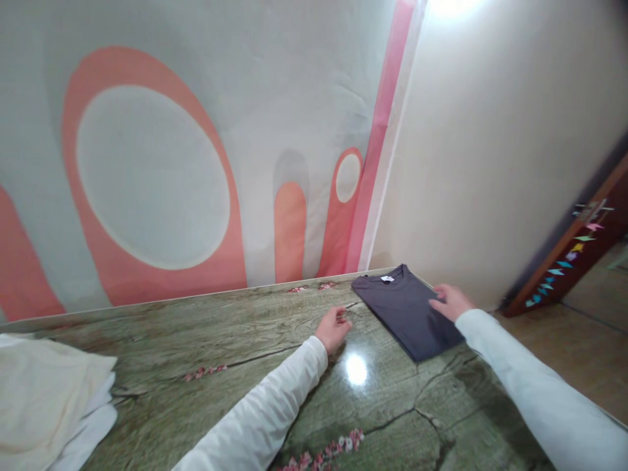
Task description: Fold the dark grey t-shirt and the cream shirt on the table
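Note:
A folded dark grey T-shirt (403,311) lies flat at the far right of the table, its collar with a white label toward the wall. Over the shirt's right edge is my right hand (452,303), thumb and fingers apart; whether it touches the fabric I cannot tell. My left hand (334,330) hovers just left of the shirt, fingers loosely bent and apart, holding nothing. Both arms wear white sleeves.
The table (235,347) has a green wood-look top with pink blossom prints. At its left end lies a pile of cream and white cloth (49,399). A wall with a pink-patterned covering (255,131) borders the back. A brown door (589,242) with colourful hangings stands at right.

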### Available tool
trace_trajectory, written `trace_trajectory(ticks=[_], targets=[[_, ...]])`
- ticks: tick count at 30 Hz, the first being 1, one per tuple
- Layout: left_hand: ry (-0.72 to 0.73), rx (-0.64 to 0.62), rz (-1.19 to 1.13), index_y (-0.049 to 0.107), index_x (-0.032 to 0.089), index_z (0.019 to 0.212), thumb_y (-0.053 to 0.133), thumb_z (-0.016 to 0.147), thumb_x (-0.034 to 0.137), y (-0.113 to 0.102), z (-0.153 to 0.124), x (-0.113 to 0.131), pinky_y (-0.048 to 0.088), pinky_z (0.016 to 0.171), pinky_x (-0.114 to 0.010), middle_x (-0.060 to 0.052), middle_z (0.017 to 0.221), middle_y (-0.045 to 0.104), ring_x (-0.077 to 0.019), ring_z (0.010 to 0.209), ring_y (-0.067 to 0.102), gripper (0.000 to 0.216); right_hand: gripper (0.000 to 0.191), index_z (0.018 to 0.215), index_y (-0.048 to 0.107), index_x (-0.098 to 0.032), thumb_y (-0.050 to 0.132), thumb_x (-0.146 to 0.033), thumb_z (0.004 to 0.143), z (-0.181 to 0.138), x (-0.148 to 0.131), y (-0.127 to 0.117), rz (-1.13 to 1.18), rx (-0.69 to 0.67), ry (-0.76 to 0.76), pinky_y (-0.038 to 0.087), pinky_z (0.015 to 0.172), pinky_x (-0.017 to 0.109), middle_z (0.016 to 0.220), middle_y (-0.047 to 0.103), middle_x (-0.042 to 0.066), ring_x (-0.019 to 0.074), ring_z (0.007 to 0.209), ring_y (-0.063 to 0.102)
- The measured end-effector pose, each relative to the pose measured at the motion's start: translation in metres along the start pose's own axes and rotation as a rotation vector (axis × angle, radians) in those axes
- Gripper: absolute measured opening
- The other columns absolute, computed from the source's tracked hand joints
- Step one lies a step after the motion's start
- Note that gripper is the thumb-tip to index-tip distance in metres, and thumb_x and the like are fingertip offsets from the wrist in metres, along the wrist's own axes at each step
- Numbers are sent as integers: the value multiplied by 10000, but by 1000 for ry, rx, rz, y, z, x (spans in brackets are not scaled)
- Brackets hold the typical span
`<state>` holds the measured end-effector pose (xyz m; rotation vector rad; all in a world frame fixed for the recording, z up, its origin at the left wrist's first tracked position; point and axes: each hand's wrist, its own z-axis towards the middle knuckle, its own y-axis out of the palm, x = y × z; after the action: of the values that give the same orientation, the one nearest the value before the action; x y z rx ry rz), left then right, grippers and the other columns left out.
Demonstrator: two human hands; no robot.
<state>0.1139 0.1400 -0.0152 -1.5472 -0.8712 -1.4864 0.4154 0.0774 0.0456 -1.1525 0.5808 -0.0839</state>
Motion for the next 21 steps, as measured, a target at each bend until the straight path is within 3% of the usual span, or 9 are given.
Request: trace_trajectory(ticks=[2, 4, 7, 9, 13, 18, 21], targets=[[41, -26, 20, 528, 120, 1026, 629, 681, 164, -1, -8, -3, 425, 823, -314, -116, 1035, 573, -193, 928, 549, 362, 351, 1027, 570, -124, 601, -308, 730, 8, -39, 26, -44, -135, -153, 424, 811, 287, 902, 602, 82, 171, 857, 564], [90, -73, 54, 553, 131, 979, 623, 687, 179, -4, -16, -4, 442, 778, -303, -89, 935, 596, -185, 874, 563, 304, 375, 1042, 569, -126, 584, -331, 730, 12, -84, 53, -96, -236, -294, 398, 844, 284, 979, 594, 99, 175, 900, 562], [136, -99, 85, 572, 137, 922, 612, 690, 189, -9, -25, -4, 453, 723, -282, -68, 851, 595, -174, 818, 570, 241, 420, 1075, 560, -94, 585, -328, 727, 16, -144, 84, -249, -222, -190, 397, 842, 318, 1134, 531, 181, 230, 996, 539], [144, -102, 87, 567, 134, 920, 593, 702, 193, -11, -28, -4, 454, 686, -268, -63, 817, 593, -163, 776, 569, 227, 338, 1018, 597, -56, 548, -271, 762, 21, -168, 96, -279, -230, -127, 413, 810, 346, 1070, 565, 228, 256, 977, 557], [157, -109, 84, 567, 138, 897, 592, 693, 182, -11, -30, -3, 451, 683, -265, -59, 835, 601, -143, 731, 561, 210, 249, 910, 649, -45, 473, -186, 804, 36, -182, 104, -292, -251, -64, 432, 757, 351, 923, 626, 245, 250, 909, 596], [185, -123, 50, 570, 147, 874, 598, 677, 171, -10, -30, -3, 454, 702, -272, -58, 831, 605, -148, 750, 558, 200, 287, 956, 640, -58, 488, -238, 792, 40, -168, 100, -309, -191, -15, 433, 750, 307, 971, 618, 219, 254, 919, 585], [175, -132, 64, 573, 150, 849, 580, 671, 150, -10, -30, -2, 455, 708, -281, -56, 804, 606, -151, 739, 560, 178, 375, 1061, 596, -95, 368, -306, 850, 37, -158, 98, -284, -81, 20, 426, 758, 291, 1049, 588, 190, 236, 954, 563]])
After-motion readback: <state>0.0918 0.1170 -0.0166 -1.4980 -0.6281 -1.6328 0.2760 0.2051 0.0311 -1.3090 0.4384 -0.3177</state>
